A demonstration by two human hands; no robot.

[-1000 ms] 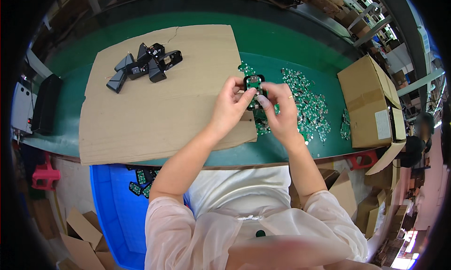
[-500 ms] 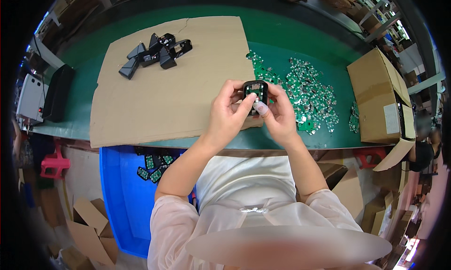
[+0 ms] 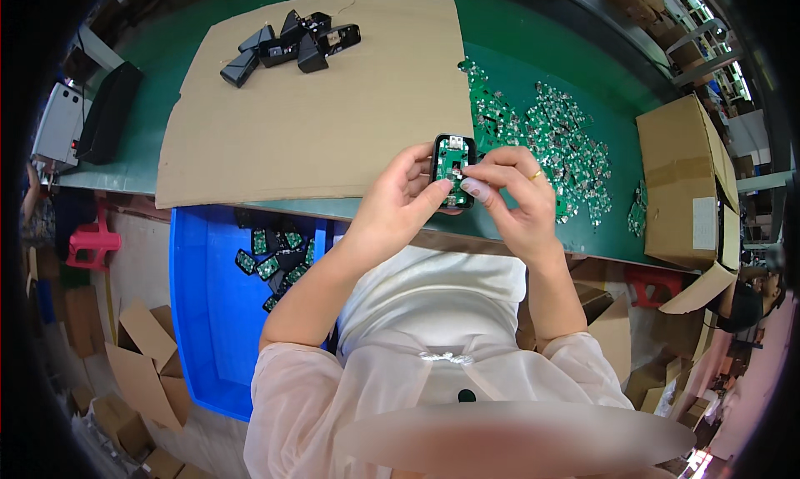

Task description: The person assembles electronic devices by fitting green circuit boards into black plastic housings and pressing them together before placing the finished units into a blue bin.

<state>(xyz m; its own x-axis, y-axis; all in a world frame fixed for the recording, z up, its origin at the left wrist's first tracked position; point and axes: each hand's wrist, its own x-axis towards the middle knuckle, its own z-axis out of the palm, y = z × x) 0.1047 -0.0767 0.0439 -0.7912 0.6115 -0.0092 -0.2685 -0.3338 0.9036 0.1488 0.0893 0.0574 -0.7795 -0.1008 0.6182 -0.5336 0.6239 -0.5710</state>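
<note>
A black plastic housing with a green circuit board (image 3: 451,156) inside is held over the near edge of the bench. My left hand (image 3: 408,191) grips the housing from its left side, the thumb lying on the board. My right hand (image 3: 518,197) is at the housing's right side, with thumb and forefinger pinched together at the board; what lies between those fingertips, if anything, is too small to make out. To the right, many loose green circuit boards (image 3: 567,145) are spread over the bench. Several black housings (image 3: 292,41) lie piled on the cardboard sheet (image 3: 308,129).
Below the bench edge at left stands a blue bin (image 3: 208,312) with several board-filled housings (image 3: 271,266) in it. An open cardboard box (image 3: 687,187) stands at the bench's right end. A red stool (image 3: 94,241) and an open carton (image 3: 150,362) are on the floor at left.
My right hand has drawn back from around the housing to a pinch at its right side. More of the board now shows. The whole view has shifted slightly.
</note>
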